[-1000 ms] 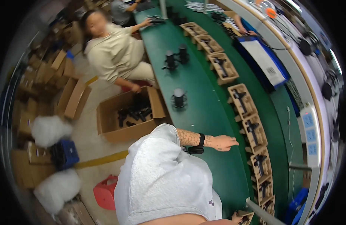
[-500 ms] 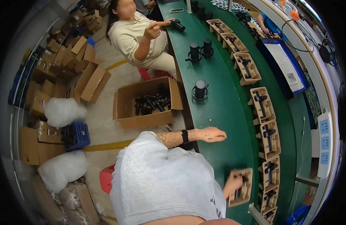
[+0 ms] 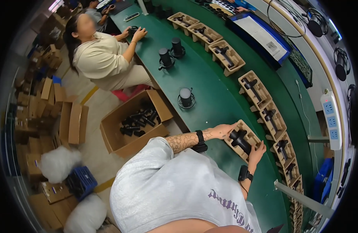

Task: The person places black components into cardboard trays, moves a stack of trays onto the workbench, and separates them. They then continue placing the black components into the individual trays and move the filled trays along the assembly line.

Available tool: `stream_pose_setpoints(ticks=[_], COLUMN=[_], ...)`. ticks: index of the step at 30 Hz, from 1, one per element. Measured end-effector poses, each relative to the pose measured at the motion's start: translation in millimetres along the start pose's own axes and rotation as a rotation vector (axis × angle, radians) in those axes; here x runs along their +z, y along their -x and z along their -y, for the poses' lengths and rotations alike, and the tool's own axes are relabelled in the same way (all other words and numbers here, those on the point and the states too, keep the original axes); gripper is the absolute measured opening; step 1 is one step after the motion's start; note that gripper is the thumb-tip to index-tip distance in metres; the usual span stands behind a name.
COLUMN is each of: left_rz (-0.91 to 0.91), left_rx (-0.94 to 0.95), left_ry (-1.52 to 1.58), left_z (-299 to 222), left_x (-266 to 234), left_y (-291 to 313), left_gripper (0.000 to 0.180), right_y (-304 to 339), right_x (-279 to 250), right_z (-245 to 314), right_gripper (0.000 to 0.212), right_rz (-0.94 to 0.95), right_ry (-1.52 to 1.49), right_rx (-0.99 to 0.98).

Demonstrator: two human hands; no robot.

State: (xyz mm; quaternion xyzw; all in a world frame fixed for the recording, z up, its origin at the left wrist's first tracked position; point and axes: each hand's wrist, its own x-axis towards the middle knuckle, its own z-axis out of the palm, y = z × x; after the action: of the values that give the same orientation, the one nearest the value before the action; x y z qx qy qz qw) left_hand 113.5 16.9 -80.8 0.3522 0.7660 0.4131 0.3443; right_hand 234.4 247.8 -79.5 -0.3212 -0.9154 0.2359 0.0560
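Fingers hold a tray by opposite edges, tabletop open alongside.

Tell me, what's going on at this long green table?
A person has both hands on a tan molded tray with a black part inside: the left hand at one end, the right hand at the other. Similar trays with black parts line up beyond it. Three black cylinders stand on the green table. A seated co-worker holds a black item, near an open cardboard box of black pieces.
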Motion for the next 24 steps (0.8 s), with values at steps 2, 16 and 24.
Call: stream_pose_setpoints(ticks=[2, 16, 24], left_rz=[0.031, -0.076, -0.065], left_rx=[0.201, -0.161, -0.251], left_ry=[-0.096, -0.554, -1.04], left_z=[-2.5, -68.4, 7.6], left_x=[-14.5, -336.2, -450.3], left_y=[4.4, 191.8, 69.5], left_gripper=[0.056, 0.05, 0.034], right_y=[3.5, -37.9, -160.7], right_x=[-1.9, -33.5, 3.6], right_z=[-14.7, 96.2, 305.5], right_gripper=[0.054, 0.047, 0.07], right_rz=[-0.048, -0.392, 0.095], right_ry=[0.009, -0.149, -0.196], right_rx=[0.069, 0.006, -0.413])
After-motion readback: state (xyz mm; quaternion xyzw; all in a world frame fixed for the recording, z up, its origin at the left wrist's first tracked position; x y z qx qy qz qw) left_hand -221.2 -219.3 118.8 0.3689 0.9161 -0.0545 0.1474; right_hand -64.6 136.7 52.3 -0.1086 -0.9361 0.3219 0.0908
